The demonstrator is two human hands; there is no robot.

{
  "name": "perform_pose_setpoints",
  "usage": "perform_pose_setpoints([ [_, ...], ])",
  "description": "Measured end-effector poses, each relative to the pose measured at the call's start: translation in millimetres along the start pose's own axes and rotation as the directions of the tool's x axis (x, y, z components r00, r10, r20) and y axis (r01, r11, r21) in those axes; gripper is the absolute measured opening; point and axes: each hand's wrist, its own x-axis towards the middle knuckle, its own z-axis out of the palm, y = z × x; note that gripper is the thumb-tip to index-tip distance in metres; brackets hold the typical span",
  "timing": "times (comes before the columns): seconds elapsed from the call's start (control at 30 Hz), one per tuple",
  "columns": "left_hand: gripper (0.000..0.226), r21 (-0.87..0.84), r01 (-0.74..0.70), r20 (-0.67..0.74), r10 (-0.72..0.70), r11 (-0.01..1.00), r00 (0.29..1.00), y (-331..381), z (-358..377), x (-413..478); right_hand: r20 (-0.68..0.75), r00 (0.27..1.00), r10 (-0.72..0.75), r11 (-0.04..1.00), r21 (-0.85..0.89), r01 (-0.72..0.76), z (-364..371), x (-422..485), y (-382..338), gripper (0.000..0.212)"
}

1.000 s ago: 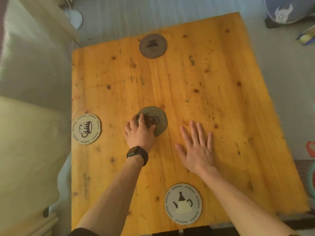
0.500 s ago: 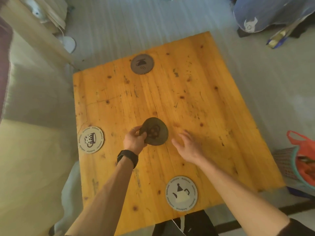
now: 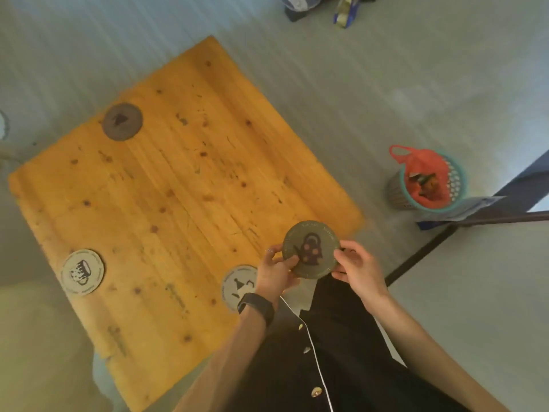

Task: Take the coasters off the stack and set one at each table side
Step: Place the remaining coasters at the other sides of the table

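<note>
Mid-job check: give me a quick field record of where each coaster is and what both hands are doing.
held coaster: dark coaster, lifted near the table's right corner
left hand: left hand grips its left edge
right hand: right hand grips its right edge
placed coasters: grey coaster at far side; mug coaster at left side; teapot coaster at near side, partly hidden by the left wrist
table: wooden table; right side has no coaster yet

A round olive-green coaster with a dark kettle print point(image 3: 311, 249) is held above the wooden table's corner. Three lie flat near the table edges: a dark grey round one point(image 3: 122, 121), a pale mug-print one point(image 3: 82, 272), and a pale teapot-print one point(image 3: 239, 285), partly hidden.
</note>
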Motion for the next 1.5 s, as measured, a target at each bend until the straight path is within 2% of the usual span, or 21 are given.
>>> perform_pose_setpoints([
  [0.13,0.023,0.248,-0.062,0.084,0.042,0.967,0.996,11.1,69.5,18.5,-0.130,0.990,-0.045,0.999,0.000,0.046,-69.8,13.8,-5.8,0.014],
  [0.27,0.028,0.414,-0.162,0.142,0.112,0.896,0.983,34.9,144.0,45.7,-0.146,0.988,-0.057,0.998,0.001,0.058,-137.0,51.3,-23.5,0.015],
  [0.37,0.025,0.409,-0.144,0.112,0.107,0.901,0.988,45.0,205.2,63.9,-0.093,0.993,-0.075,0.997,-0.034,0.072,-191.1,86.3,-46.6,0.015],
  [0.5,0.023,0.341,-0.126,0.085,0.103,0.932,0.991,60.8,278.6,75.8,-0.070,0.987,-0.145,0.978,-0.162,0.132,-256.2,129.6,-85.4,0.014],
  [0.7,0.027,0.210,-0.128,0.000,0.131,0.969,0.991,87.5,327.8,87.8,0.000,0.976,-0.219,0.926,-0.315,0.208,-294.7,191.6,-136.5,0.013],
  [0.9,0.020,0.005,-0.165,-0.165,0.163,0.986,0.973,119.1,311.0,119.3,0.180,0.955,-0.236,0.856,-0.427,0.292,-255.3,245.1,-198.8,0.012],
  [1.03,0.019,-0.145,-0.192,-0.280,0.146,0.971,0.949,146.7,281.7,142.2,0.323,0.915,-0.243,0.778,-0.498,0.383,-197.4,279.3,-251.3,0.017],
  [1.13,0.022,-0.247,-0.221,-0.362,0.122,0.943,0.924,173.5,255.1,154.1,0.434,0.870,-0.235,0.701,-0.544,0.461,-145.7,297.2,-291.1,0.013],
  [1.3,0.024,-0.376,-0.241,-0.507,0.020,0.895,0.862,206.5,208.8,169.9,0.596,0.778,-0.198,0.534,-0.600,0.596,-52.9,315.3,-350.0,0.012],
  [1.37,0.028,-0.411,-0.245,-0.574,-0.040,0.878,0.818,211.5,191.9,174.2,0.659,0.736,-0.154,0.466,-0.609,0.642,-15.5,319.5,-364.2,0.010],
  [1.5,0.026,-0.501,-0.272,-0.687,-0.187,0.821,0.702,213.2,165.5,178.3,0.781,0.625,-0.010,0.265,-0.601,0.754,59.5,325.6,-376.0,0.015],
])
